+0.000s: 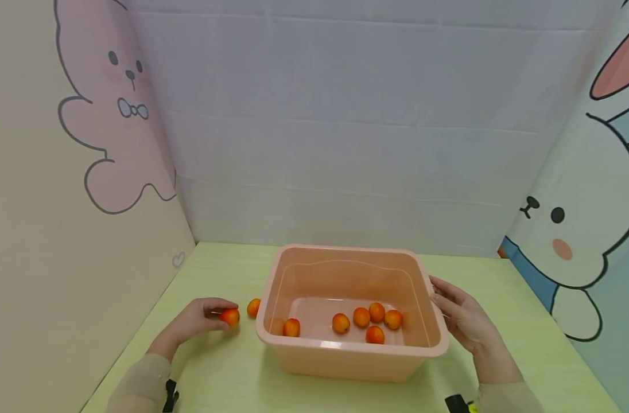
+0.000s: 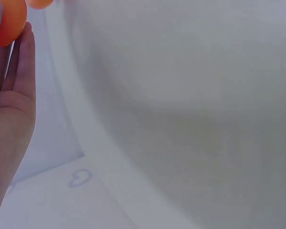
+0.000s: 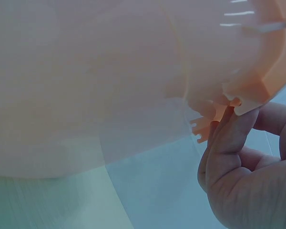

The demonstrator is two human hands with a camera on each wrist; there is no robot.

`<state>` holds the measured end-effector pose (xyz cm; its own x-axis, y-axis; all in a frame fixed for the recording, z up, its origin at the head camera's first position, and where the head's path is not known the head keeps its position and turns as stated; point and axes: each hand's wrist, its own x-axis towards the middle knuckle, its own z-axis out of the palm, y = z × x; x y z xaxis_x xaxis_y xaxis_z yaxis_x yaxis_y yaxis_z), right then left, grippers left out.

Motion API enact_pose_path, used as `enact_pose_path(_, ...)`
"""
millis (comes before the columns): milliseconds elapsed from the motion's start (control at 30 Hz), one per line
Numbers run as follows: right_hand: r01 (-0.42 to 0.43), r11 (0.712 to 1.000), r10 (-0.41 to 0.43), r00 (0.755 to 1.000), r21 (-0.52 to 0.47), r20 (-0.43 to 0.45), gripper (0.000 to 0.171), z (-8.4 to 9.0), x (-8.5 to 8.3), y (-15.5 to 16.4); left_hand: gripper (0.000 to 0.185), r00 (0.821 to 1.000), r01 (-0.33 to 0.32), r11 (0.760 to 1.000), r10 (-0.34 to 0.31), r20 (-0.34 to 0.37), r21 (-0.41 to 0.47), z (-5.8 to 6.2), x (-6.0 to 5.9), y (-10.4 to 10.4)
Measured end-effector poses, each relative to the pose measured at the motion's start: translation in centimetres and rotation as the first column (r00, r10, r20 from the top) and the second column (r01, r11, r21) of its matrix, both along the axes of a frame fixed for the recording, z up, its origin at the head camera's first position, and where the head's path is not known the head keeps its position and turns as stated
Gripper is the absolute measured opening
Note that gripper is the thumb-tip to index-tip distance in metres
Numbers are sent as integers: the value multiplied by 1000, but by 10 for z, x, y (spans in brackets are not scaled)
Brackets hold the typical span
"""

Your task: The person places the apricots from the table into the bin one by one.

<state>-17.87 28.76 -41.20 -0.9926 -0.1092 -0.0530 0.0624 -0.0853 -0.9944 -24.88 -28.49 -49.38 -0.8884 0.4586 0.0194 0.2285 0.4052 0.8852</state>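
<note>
My left hand [image 1: 193,322] pinches a small orange fruit [image 1: 230,317] between thumb and fingers, low over the table left of the basin. The same fruit [image 2: 12,21] appears at the upper left of the left wrist view. Between that hand and the basin lies another orange fruit [image 1: 253,308], partly hidden by the basin's rim. Several more fruits [image 1: 341,323] sit on the floor of the pale pink plastic basin [image 1: 345,362]. On the basin's right side, my right hand [image 1: 464,314] grips the rim, its curled fingers [image 3: 229,148] tucked against the underside.
The basin stands on a light yellow-green table [image 1: 226,269]. A pale backdrop [image 1: 314,143] closes off the back, and panels with a pink cartoon bear [image 1: 120,137] and a white cartoon rabbit [image 1: 588,189] flank the sides.
</note>
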Motion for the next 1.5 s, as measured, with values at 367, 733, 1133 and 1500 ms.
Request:
enact_pose_path(367,11,1000,-11,1000,8,16,63,1,1,0,47,998,-28,1000,28,-49,8,57,-21,13)
enact_pose_path(733,16,999,-18,999,31,37,64,3,1,-2,47,986,-36,999,30,-166,-34,118,-42,50)
enact_pose_path(1133,20,999,-21,999,39,25,63,3,0,-2,45,976,-12,996,-8,-218,-87,170,-53,108)
enact_pose_path(1500,13,999,-14,1000,32,28,63,2,-1,-1,41,958,46,998,-54,-283,-35,197,-67,162)
